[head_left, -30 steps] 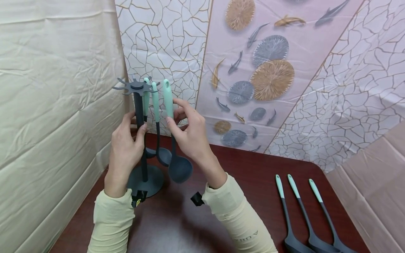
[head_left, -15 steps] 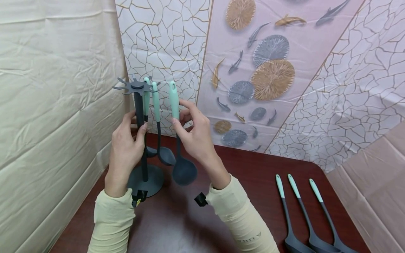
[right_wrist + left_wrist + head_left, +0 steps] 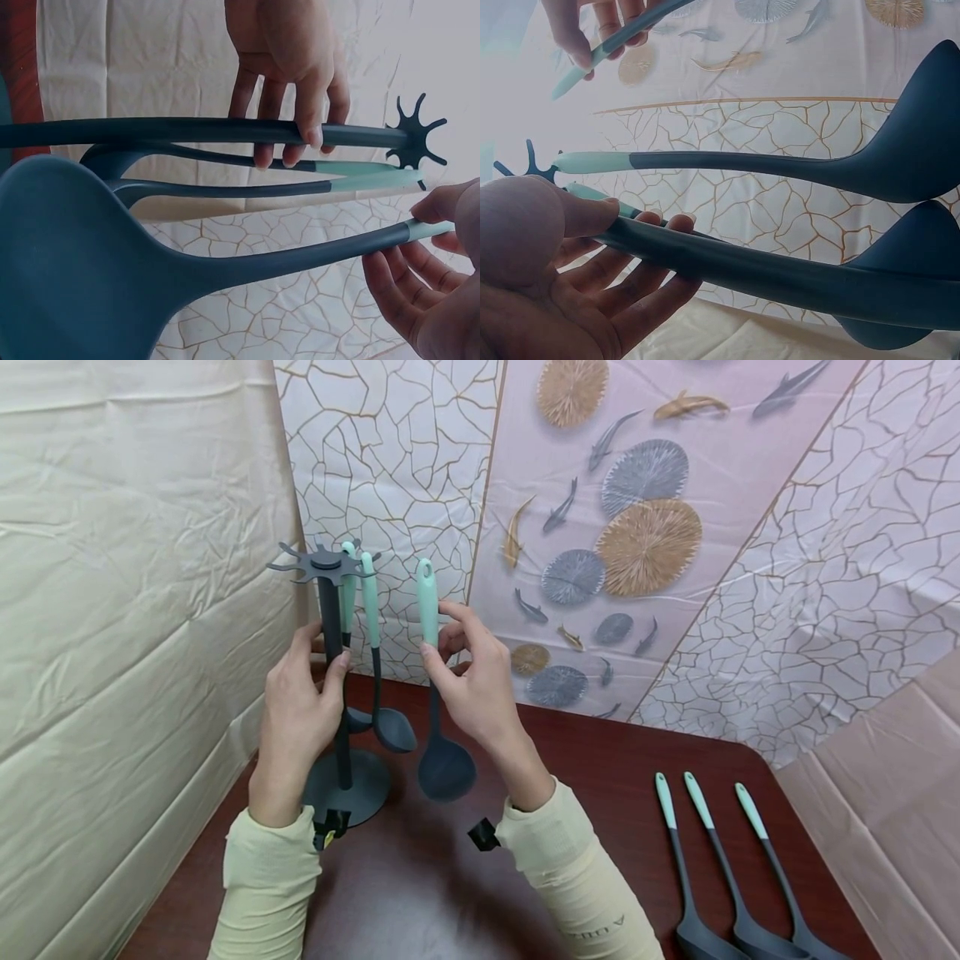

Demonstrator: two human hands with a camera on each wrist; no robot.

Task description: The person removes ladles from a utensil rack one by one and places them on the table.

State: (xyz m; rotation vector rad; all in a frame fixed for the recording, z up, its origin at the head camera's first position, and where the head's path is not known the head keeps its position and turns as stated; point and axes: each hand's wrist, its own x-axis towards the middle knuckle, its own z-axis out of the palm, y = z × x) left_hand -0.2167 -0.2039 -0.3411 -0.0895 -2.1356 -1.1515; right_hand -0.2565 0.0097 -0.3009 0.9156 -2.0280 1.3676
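Observation:
A dark utensil stand (image 3: 342, 760) with a hooked top stands on the table at left. My left hand (image 3: 300, 718) grips its post, thumb on the near side; the left wrist view shows the fingers (image 3: 649, 296) curled behind the post. Two utensils with mint handles hang from the hooks: a ladle (image 3: 393, 731) and, partly hidden behind the post, another one (image 3: 358, 720). To the right of the stand, my right hand (image 3: 480, 685) pinches a ladle (image 3: 446, 768) by its mint handle. This ladle hangs upright, bowl down, apart from the hooks and above the table.
Three more mint-handled utensils lie side by side at the table's right: a left one (image 3: 705, 935), a middle one (image 3: 761, 931) and a right one (image 3: 806, 935). Their lower ends are partly cut off. Cloth walls (image 3: 150, 610) enclose the dark red table (image 3: 570, 777).
My right hand has moved right and slightly down with the ladle, widening the gap to the stand. The left hand keeps its hold on the post.

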